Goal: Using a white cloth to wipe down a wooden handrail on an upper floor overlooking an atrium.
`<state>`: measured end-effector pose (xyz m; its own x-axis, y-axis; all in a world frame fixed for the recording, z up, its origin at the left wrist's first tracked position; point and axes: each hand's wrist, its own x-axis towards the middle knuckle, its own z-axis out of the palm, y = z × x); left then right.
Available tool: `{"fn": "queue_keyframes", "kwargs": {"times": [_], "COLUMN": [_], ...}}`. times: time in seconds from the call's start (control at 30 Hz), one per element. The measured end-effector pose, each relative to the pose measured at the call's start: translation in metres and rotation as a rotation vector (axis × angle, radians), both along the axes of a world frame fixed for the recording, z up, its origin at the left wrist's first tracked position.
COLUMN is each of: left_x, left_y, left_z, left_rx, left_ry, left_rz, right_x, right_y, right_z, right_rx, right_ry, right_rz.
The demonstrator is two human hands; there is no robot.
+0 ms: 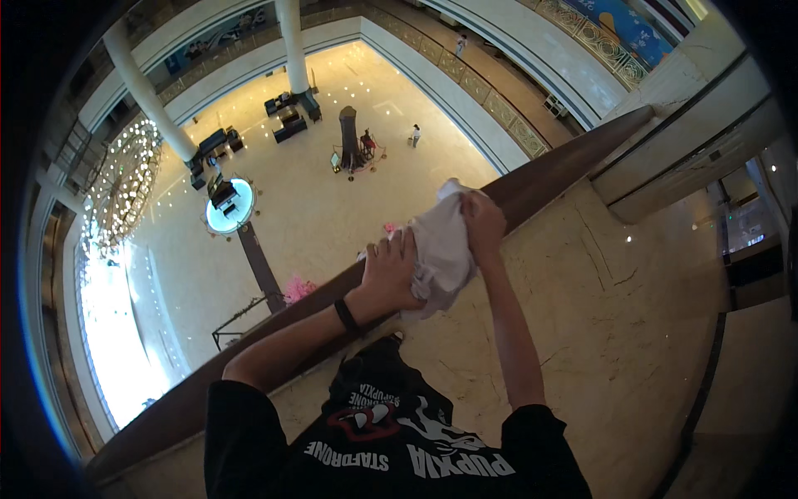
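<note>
A crumpled white cloth point(441, 246) is draped over the dark wooden handrail point(555, 162) of a balcony. My left hand point(388, 268) lies across the rail with its fingers pressed on the left side of the cloth. At the cloth's upper right edge, my right hand point(484, 224) grips a bunched part of it, the fingers curled. Cloth hangs down on my side of the rail between both hands. What lies under the cloth is hidden. A dark band circles my left wrist.
Beyond the rail the view drops to a lobby floor point(312, 218) far below, with a black piano point(223, 192) on a lit round platform and a person point(416, 135) standing. A stone-clad pillar point(679, 150) meets the rail's right end. Marble floor point(598, 299) lies on my side.
</note>
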<state>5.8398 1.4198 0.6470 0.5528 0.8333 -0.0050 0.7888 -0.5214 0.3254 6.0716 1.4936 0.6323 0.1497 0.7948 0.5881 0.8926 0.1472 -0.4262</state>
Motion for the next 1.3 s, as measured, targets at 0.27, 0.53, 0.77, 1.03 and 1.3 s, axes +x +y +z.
{"fn": "queue_keyframes", "kwargs": {"times": [0.27, 0.53, 0.77, 1.03, 1.3], "left_x": [0.005, 0.064, 0.166, 0.245, 0.394], "left_y": [0.002, 0.018, 0.101, 0.139, 0.165], "left_z": [0.044, -0.034, -0.025, 0.009, -0.024], "left_rx": [0.081, 0.068, 0.184, 0.153, 0.075], "left_ry": [-0.118, -0.085, 0.017, 0.019, 0.062], "left_rz": [0.013, -0.021, 0.030, -0.009, 0.117], "right_x": [0.033, 0.052, 0.115, 0.215, 0.336], "right_y": [0.026, 0.000, 0.075, 0.113, 0.126], "right_z": [0.056, -0.031, -0.033, 0.010, -0.032], "right_rx": [0.003, -0.037, -0.003, -0.037, -0.076], "right_ry": [0.009, 0.045, 0.098, 0.162, 0.240], "right_rz": [-0.018, 0.110, 0.339, 0.254, 0.483]}}
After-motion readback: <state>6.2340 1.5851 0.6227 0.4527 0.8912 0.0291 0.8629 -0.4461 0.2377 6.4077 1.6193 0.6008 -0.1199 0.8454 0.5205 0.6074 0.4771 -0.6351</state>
